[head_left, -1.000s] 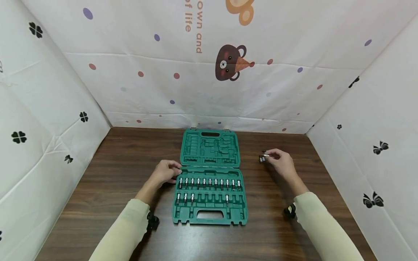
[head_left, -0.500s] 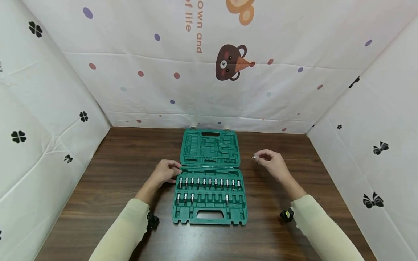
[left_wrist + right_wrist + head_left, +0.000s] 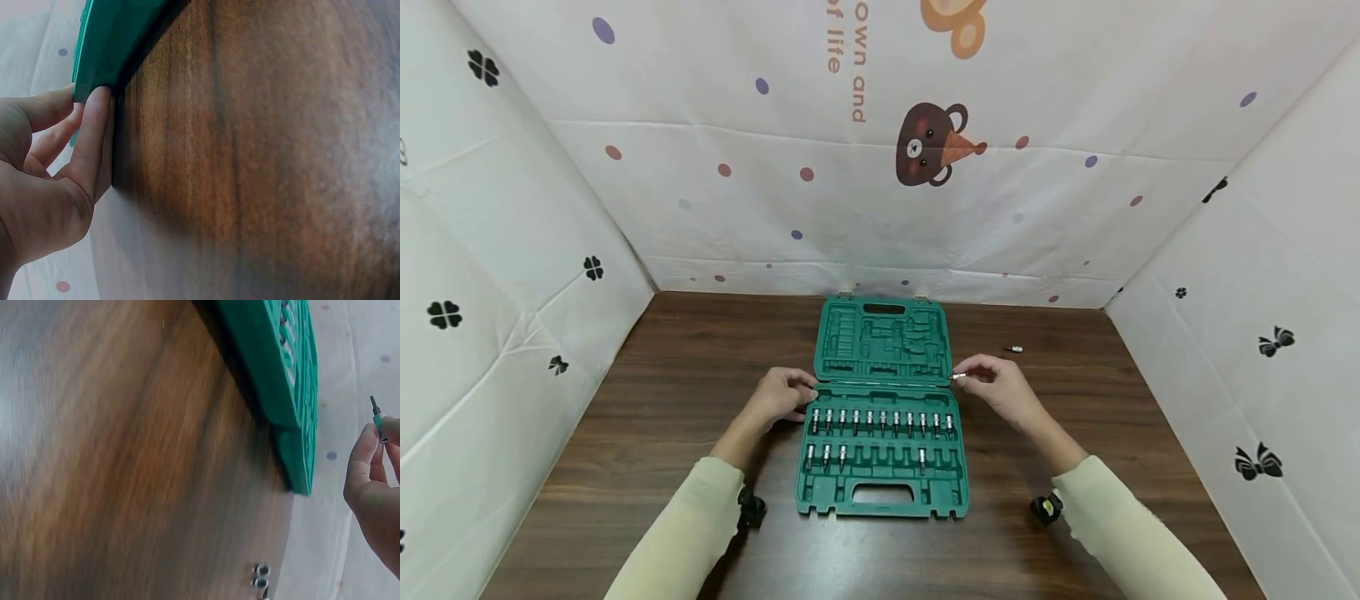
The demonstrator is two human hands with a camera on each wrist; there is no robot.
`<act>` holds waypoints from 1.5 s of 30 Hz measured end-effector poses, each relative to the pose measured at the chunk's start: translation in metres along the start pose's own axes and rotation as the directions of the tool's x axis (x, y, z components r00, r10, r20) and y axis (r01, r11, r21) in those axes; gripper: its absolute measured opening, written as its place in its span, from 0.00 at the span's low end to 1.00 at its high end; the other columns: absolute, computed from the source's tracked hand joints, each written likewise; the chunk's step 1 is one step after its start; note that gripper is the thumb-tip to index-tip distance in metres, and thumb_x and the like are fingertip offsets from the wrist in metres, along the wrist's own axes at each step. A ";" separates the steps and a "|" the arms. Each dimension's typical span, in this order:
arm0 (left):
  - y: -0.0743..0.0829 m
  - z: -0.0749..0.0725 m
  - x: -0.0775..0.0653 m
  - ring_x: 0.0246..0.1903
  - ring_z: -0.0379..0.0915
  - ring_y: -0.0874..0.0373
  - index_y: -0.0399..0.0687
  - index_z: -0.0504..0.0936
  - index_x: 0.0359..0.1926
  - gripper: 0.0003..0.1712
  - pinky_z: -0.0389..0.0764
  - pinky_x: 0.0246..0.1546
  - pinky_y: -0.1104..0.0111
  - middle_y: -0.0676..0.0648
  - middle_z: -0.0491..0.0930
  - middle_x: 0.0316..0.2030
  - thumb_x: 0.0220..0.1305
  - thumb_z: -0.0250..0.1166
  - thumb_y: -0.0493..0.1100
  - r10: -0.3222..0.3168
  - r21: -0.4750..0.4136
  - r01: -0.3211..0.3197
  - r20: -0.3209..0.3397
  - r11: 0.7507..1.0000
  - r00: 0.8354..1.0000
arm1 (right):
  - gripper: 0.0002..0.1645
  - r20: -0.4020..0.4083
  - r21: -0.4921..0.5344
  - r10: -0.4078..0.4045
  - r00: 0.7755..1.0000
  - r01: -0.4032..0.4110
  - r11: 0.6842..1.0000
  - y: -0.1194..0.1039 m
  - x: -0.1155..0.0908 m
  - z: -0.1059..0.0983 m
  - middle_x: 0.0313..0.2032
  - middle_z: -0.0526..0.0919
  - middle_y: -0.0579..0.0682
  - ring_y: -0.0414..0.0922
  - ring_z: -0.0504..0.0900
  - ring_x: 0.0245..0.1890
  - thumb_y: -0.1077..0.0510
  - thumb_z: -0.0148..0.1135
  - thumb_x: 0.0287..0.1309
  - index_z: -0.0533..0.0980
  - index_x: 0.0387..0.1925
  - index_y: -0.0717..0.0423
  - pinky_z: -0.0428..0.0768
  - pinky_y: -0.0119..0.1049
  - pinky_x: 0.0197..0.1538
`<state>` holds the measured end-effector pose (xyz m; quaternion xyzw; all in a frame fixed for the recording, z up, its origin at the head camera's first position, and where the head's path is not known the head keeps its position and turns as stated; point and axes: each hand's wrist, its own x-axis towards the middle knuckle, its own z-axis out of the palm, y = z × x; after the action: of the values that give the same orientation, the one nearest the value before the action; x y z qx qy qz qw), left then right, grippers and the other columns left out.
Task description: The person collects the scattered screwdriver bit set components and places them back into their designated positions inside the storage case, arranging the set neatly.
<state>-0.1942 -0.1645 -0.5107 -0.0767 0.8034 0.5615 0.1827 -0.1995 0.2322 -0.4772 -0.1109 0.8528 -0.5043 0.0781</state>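
Observation:
A green plastic tool case [image 3: 942, 493] lies unfolded on the table, its lid [image 3: 850, 354] laid back toward the wall. Bit sockets fill its upper row [image 3: 882, 422]; the lower row has three at the left and one [image 3: 922, 461] toward the right. My left hand [image 3: 780, 393] grips the case at the left side near the hinge, thumb and fingertips on its edge in the left wrist view. Between thumb and fingertips, my right hand [image 3: 1003, 392] pinches a bit socket [image 3: 377, 417], its dark tip pointing away from the hand, beside the hinge's right end.
One loose bit socket [image 3: 1013, 349] lies on the brown wooden table [image 3: 700, 333] beyond the right hand. The right wrist view shows more loose bit sockets [image 3: 261, 570] near the table's far edge. Patterned white sheets [image 3: 737, 208] hang at the back and sides.
My right hand has lifted a bit socket from the right side of the table and carried it left to the case's edge. My left hand has stayed in place.

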 end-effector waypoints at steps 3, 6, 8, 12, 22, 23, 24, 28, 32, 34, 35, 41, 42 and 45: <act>-0.001 0.000 -0.001 0.45 0.83 0.49 0.36 0.83 0.57 0.14 0.90 0.38 0.58 0.37 0.84 0.49 0.73 0.63 0.34 0.001 -0.002 -0.001 0.006 1.000 1.000 | 0.09 0.040 0.026 -0.021 0.999 0.020 0.999 -0.002 -0.001 0.008 0.48 0.86 0.56 0.43 0.82 0.40 0.60 0.67 0.69 0.85 0.48 0.58 0.86 0.40 0.42; -0.001 -0.001 -0.001 0.46 0.83 0.48 0.36 0.83 0.57 0.15 0.90 0.38 0.58 0.36 0.83 0.49 0.73 0.63 0.34 0.001 -0.005 -0.001 0.014 1.000 1.000 | 0.09 0.080 0.047 -0.055 0.995 0.051 0.998 -0.004 -0.001 0.018 0.47 0.86 0.58 0.42 0.82 0.39 0.61 0.66 0.69 0.84 0.48 0.60 0.85 0.36 0.41; -0.001 0.000 -0.002 0.46 0.83 0.48 0.35 0.82 0.58 0.15 0.90 0.38 0.58 0.36 0.83 0.49 0.73 0.63 0.34 0.005 0.000 -0.005 0.020 1.000 1.000 | 0.09 0.108 0.065 -0.061 0.992 0.054 0.996 -0.006 -0.001 0.024 0.46 0.86 0.59 0.42 0.82 0.39 0.62 0.66 0.69 0.84 0.48 0.60 0.85 0.36 0.41; 0.000 0.000 -0.002 0.46 0.83 0.48 0.36 0.83 0.57 0.14 0.90 0.37 0.59 0.37 0.84 0.49 0.73 0.63 0.34 0.001 -0.004 -0.001 0.016 1.000 1.000 | 0.09 0.162 0.079 -0.070 0.984 0.058 0.995 -0.009 -0.001 0.036 0.45 0.86 0.58 0.41 0.82 0.40 0.61 0.66 0.69 0.84 0.48 0.60 0.84 0.34 0.42; 0.000 0.000 -0.001 0.46 0.83 0.48 0.36 0.83 0.57 0.14 0.90 0.37 0.58 0.37 0.84 0.49 0.73 0.63 0.34 -0.001 0.000 0.001 0.014 1.000 1.000 | 0.09 0.279 0.070 -0.138 0.950 0.123 0.990 -0.021 -0.001 0.063 0.43 0.86 0.53 0.45 0.83 0.39 0.59 0.67 0.69 0.84 0.46 0.59 0.85 0.34 0.40; 0.000 0.000 -0.001 0.46 0.83 0.48 0.36 0.83 0.57 0.14 0.90 0.37 0.58 0.37 0.84 0.49 0.73 0.63 0.35 0.001 0.002 -0.001 0.013 1.000 1.000 | 0.09 0.290 0.070 -0.143 0.946 0.128 0.989 -0.023 0.000 0.066 0.43 0.86 0.53 0.44 0.83 0.39 0.59 0.67 0.69 0.84 0.46 0.60 0.85 0.33 0.41; 0.000 0.000 0.000 0.46 0.83 0.49 0.36 0.83 0.57 0.14 0.90 0.37 0.58 0.37 0.84 0.49 0.73 0.63 0.35 -0.001 0.002 0.001 0.010 1.000 1.000 | 0.08 0.303 0.071 -0.148 0.941 0.132 0.989 -0.025 0.000 0.069 0.43 0.86 0.53 0.44 0.84 0.40 0.60 0.68 0.68 0.84 0.46 0.59 0.86 0.33 0.42; 0.000 -0.001 0.000 0.46 0.83 0.49 0.37 0.83 0.57 0.14 0.90 0.38 0.58 0.37 0.84 0.50 0.74 0.62 0.35 -0.002 0.009 0.002 0.009 1.000 1.000 | 0.07 0.351 0.054 -0.151 0.924 0.141 0.988 -0.032 0.001 0.080 0.44 0.87 0.53 0.43 0.85 0.42 0.62 0.68 0.68 0.85 0.45 0.59 0.85 0.31 0.44; 0.000 -0.001 0.001 0.47 0.83 0.49 0.37 0.83 0.57 0.14 0.90 0.38 0.58 0.37 0.84 0.51 0.74 0.62 0.35 -0.002 0.014 0.001 0.011 1.000 1.000 | 0.06 0.398 0.031 -0.144 0.906 0.144 0.989 -0.039 0.001 0.089 0.43 0.87 0.52 0.44 0.85 0.42 0.62 0.68 0.68 0.85 0.45 0.58 0.84 0.30 0.43; 0.000 -0.001 0.001 0.47 0.83 0.49 0.37 0.83 0.57 0.14 0.90 0.38 0.58 0.37 0.84 0.50 0.74 0.62 0.35 -0.001 0.014 0.001 0.012 1.000 1.000 | 0.06 0.420 0.007 -0.146 0.896 0.158 0.987 -0.042 0.001 0.093 0.42 0.87 0.50 0.43 0.84 0.40 0.61 0.68 0.68 0.85 0.44 0.57 0.84 0.30 0.42; 0.000 -0.001 0.001 0.47 0.83 0.49 0.37 0.83 0.57 0.14 0.90 0.38 0.58 0.37 0.84 0.50 0.74 0.62 0.35 0.000 0.014 0.000 0.013 1.000 1.000 | 0.06 0.430 -0.003 -0.154 0.889 0.173 0.985 -0.043 0.001 0.095 0.41 0.87 0.48 0.41 0.84 0.40 0.60 0.68 0.68 0.85 0.44 0.56 0.84 0.31 0.42; 0.001 -0.001 0.000 0.46 0.83 0.49 0.37 0.83 0.57 0.15 0.90 0.38 0.59 0.37 0.84 0.51 0.74 0.63 0.34 -0.003 0.012 0.002 0.012 1.000 1.000 | 0.04 0.488 -0.092 -0.136 0.862 0.206 0.974 -0.051 0.001 0.106 0.38 0.87 0.39 0.34 0.84 0.38 0.58 0.68 0.68 0.85 0.42 0.49 0.84 0.30 0.42; 0.001 -0.001 0.000 0.46 0.83 0.49 0.37 0.83 0.57 0.15 0.90 0.37 0.59 0.37 0.84 0.51 0.74 0.63 0.34 -0.003 0.011 0.003 0.011 1.000 1.000 | 0.03 0.496 -0.104 -0.135 0.858 0.213 0.971 -0.051 0.001 0.108 0.38 0.87 0.38 0.33 0.84 0.38 0.58 0.68 0.68 0.85 0.42 0.48 0.84 0.29 0.43; 0.000 -0.001 0.001 0.46 0.83 0.50 0.37 0.83 0.57 0.15 0.90 0.37 0.59 0.37 0.84 0.51 0.74 0.62 0.34 0.000 0.012 0.000 0.014 1.000 1.000 | 0.03 0.514 -0.140 -0.150 0.845 0.255 0.957 -0.053 0.001 0.113 0.36 0.86 0.37 0.31 0.83 0.37 0.59 0.69 0.68 0.85 0.40 0.47 0.84 0.28 0.43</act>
<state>-0.1950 -0.1651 -0.5103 -0.0717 0.8054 0.5573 0.1885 -0.1670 0.1118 -0.4851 -0.3343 0.8339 -0.3743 0.2297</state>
